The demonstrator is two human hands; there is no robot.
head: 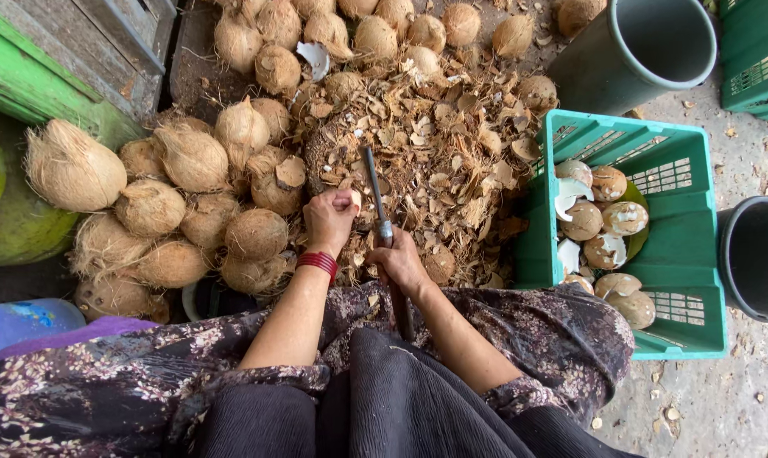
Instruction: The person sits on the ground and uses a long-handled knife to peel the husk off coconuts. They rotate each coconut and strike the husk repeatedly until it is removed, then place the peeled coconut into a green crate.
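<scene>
The working space is hemmed in closely: a heap of husked coconuts (189, 212) is banked up on the left, a carpet of brown husk chips (452, 144) is spread ahead, and a green plastic crate (693, 254) is set hard against the right, its near wall just beside the chips. More coconuts are ranged along the top edge. A grey bin (647, 47) is stood beyond the crate and a dark bucket (757, 259) to its right, on bare concrete floor (714, 399). Only a narrow pocket of room is left between the heap and the crate, and both hands are found inside it.

The left hand (330, 219) is raised from a bent wrist, a red bangle (318, 261) worn on it, and is closed into a fist around a small pale piece (354, 199); what the piece is cannot be told. The right hand (398, 263) is wrapped tightly round the shaft of a long metal blade (375, 195), which is held upright, its tip pointed away over the chips and its lower end run down toward the lap. The blade is seen as dark, narrow and dulled. Peeled, pale-patched coconuts (608, 225) are piled in the crate.
</scene>
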